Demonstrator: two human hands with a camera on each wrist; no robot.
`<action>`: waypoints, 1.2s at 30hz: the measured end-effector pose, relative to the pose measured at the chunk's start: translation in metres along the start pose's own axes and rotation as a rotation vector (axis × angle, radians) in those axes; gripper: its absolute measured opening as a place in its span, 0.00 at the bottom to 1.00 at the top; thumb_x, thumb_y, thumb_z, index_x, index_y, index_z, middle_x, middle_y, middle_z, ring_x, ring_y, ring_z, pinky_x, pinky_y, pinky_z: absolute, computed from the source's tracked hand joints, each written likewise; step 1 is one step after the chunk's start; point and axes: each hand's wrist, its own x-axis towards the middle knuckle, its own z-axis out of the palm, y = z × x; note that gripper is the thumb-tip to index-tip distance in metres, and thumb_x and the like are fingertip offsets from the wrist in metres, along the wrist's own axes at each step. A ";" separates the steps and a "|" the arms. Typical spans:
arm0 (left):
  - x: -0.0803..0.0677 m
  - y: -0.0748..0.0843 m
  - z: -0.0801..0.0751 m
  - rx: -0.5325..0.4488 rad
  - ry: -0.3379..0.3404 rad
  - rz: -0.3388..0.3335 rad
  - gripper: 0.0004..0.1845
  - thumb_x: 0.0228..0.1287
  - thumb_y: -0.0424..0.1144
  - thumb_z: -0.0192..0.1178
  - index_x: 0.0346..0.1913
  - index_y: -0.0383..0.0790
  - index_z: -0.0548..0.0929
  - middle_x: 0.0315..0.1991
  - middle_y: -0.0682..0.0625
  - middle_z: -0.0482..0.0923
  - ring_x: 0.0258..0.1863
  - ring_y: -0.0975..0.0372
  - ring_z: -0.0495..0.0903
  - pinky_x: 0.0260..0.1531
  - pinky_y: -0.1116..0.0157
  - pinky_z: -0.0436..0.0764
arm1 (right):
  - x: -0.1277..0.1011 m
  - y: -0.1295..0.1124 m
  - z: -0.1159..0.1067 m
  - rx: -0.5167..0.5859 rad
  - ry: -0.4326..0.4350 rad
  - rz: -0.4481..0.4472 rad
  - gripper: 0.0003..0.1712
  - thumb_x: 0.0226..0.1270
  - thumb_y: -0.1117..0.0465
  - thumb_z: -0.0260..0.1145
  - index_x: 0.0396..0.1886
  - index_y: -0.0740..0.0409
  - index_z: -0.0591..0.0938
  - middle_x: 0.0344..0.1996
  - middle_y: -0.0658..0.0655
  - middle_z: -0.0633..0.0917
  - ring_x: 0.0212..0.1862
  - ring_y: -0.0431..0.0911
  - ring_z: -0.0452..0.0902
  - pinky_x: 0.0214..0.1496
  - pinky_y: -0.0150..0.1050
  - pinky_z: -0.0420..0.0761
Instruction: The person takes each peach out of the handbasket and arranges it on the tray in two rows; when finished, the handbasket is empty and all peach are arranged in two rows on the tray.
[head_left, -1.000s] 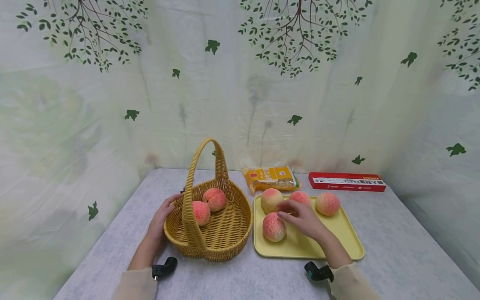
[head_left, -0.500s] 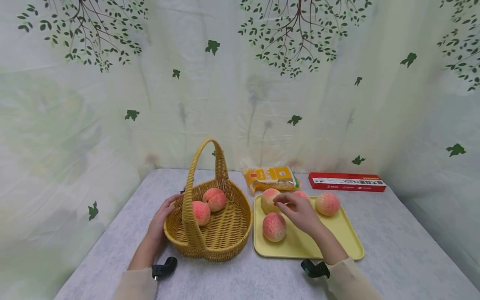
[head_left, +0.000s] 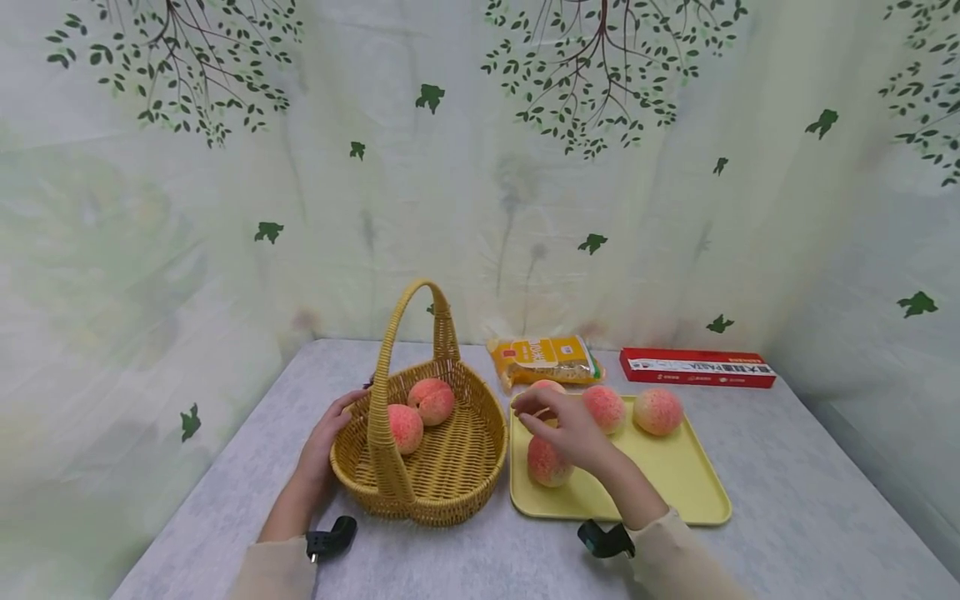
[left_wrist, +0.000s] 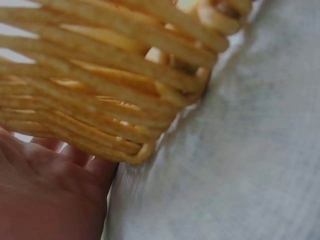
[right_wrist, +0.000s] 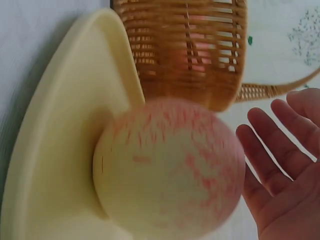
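At the left side of the wicker basket [head_left: 420, 450], the left hand [head_left: 324, 446] rests against the woven wall, fingers fairly straight, thumb toward the rim; nothing gripped. Two peaches lie inside the basket. Just right of it, touching or nearly so, sits the yellow tray [head_left: 675, 492]. Right hand [head_left: 566, 427] hovers over the tray's near-left part, fingers spread and relaxed, holding nothing. Near peach [head_left: 546, 465] lies under the palm; contact cannot be told.

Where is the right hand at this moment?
In the head view, the right hand hovers over the tray's near-left corner, above two peaches, just right of the basket; its fingers look open.
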 end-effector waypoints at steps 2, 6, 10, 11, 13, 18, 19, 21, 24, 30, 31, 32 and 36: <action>0.001 0.000 0.000 0.004 -0.006 0.004 0.25 0.81 0.50 0.35 0.74 0.47 0.62 0.74 0.54 0.57 0.62 0.80 0.66 0.57 0.82 0.67 | 0.002 -0.002 0.005 0.012 -0.022 -0.013 0.14 0.72 0.60 0.64 0.54 0.57 0.82 0.49 0.53 0.86 0.50 0.46 0.83 0.53 0.41 0.83; 0.001 0.001 0.001 0.010 -0.005 -0.002 0.25 0.81 0.51 0.35 0.74 0.47 0.62 0.75 0.54 0.56 0.62 0.81 0.66 0.57 0.82 0.66 | 0.004 -0.004 0.016 0.018 -0.045 -0.052 0.16 0.72 0.60 0.64 0.57 0.58 0.80 0.54 0.56 0.82 0.51 0.48 0.83 0.52 0.42 0.83; 0.001 0.002 0.000 0.024 0.004 -0.026 0.25 0.81 0.50 0.34 0.75 0.48 0.61 0.78 0.53 0.53 0.72 0.71 0.58 0.57 0.84 0.63 | 0.007 -0.008 0.023 -0.027 0.006 -0.078 0.14 0.70 0.61 0.65 0.54 0.52 0.81 0.55 0.53 0.81 0.55 0.47 0.80 0.53 0.47 0.83; 0.001 0.002 0.000 0.028 0.004 -0.030 0.25 0.81 0.49 0.34 0.75 0.48 0.61 0.78 0.53 0.52 0.73 0.70 0.57 0.57 0.85 0.63 | 0.007 -0.009 0.025 -0.040 0.024 -0.087 0.14 0.70 0.61 0.66 0.53 0.51 0.81 0.55 0.52 0.81 0.55 0.47 0.79 0.54 0.49 0.82; 0.002 0.002 0.000 0.034 0.005 -0.032 0.25 0.81 0.49 0.33 0.75 0.49 0.61 0.79 0.53 0.52 0.73 0.69 0.56 0.57 0.85 0.62 | 0.008 -0.012 0.027 -0.062 0.049 -0.097 0.13 0.69 0.60 0.66 0.52 0.47 0.82 0.55 0.50 0.81 0.57 0.46 0.77 0.55 0.51 0.81; 0.002 -0.001 -0.001 0.023 0.003 0.000 0.25 0.81 0.50 0.35 0.74 0.47 0.62 0.75 0.54 0.56 0.63 0.80 0.64 0.57 0.83 0.65 | 0.014 -0.016 0.033 -0.081 0.061 -0.156 0.13 0.69 0.62 0.66 0.52 0.48 0.82 0.55 0.51 0.82 0.59 0.46 0.76 0.54 0.48 0.82; 0.002 -0.001 -0.001 0.021 0.002 0.006 0.25 0.81 0.50 0.35 0.74 0.47 0.62 0.74 0.54 0.57 0.62 0.81 0.65 0.57 0.83 0.66 | 0.016 -0.017 0.034 -0.090 0.061 -0.169 0.13 0.68 0.62 0.66 0.52 0.48 0.82 0.55 0.51 0.82 0.59 0.46 0.76 0.54 0.47 0.81; 0.002 -0.002 -0.001 0.016 0.002 0.009 0.25 0.81 0.50 0.36 0.74 0.47 0.62 0.73 0.56 0.58 0.62 0.81 0.66 0.57 0.82 0.66 | 0.019 -0.021 0.037 -0.103 0.054 -0.181 0.14 0.68 0.62 0.66 0.53 0.49 0.83 0.55 0.51 0.82 0.57 0.45 0.77 0.53 0.45 0.81; 0.002 -0.002 -0.001 0.012 0.004 0.013 0.25 0.81 0.50 0.36 0.73 0.46 0.63 0.72 0.58 0.59 0.62 0.81 0.66 0.57 0.82 0.66 | 0.022 -0.027 0.041 -0.119 0.029 -0.179 0.15 0.69 0.60 0.66 0.54 0.49 0.82 0.55 0.48 0.82 0.56 0.44 0.77 0.56 0.45 0.78; 0.001 -0.002 -0.001 0.010 0.007 0.014 0.25 0.81 0.50 0.36 0.73 0.46 0.63 0.73 0.57 0.58 0.62 0.80 0.65 0.57 0.83 0.65 | 0.028 -0.036 0.046 -0.060 -0.067 -0.099 0.19 0.70 0.58 0.66 0.59 0.47 0.79 0.57 0.48 0.79 0.59 0.46 0.76 0.59 0.48 0.78; 0.001 -0.002 -0.001 0.007 0.006 0.011 0.25 0.81 0.50 0.36 0.73 0.46 0.63 0.73 0.58 0.58 0.62 0.81 0.65 0.57 0.83 0.65 | 0.029 -0.037 0.046 -0.046 -0.087 -0.087 0.19 0.70 0.58 0.66 0.60 0.47 0.79 0.58 0.49 0.78 0.59 0.47 0.75 0.59 0.50 0.78; 0.001 -0.001 0.000 0.004 0.005 0.013 0.25 0.81 0.50 0.36 0.73 0.46 0.63 0.73 0.57 0.58 0.62 0.80 0.66 0.57 0.82 0.66 | 0.030 -0.038 0.047 -0.042 -0.108 -0.075 0.20 0.70 0.57 0.66 0.61 0.46 0.78 0.59 0.49 0.77 0.59 0.47 0.75 0.59 0.50 0.77; 0.001 -0.001 0.000 -0.005 0.006 0.013 0.25 0.81 0.50 0.36 0.73 0.46 0.63 0.72 0.58 0.59 0.62 0.80 0.66 0.57 0.82 0.66 | 0.035 -0.041 0.050 -0.037 -0.195 -0.076 0.25 0.71 0.54 0.66 0.65 0.47 0.74 0.62 0.51 0.75 0.61 0.48 0.73 0.62 0.53 0.76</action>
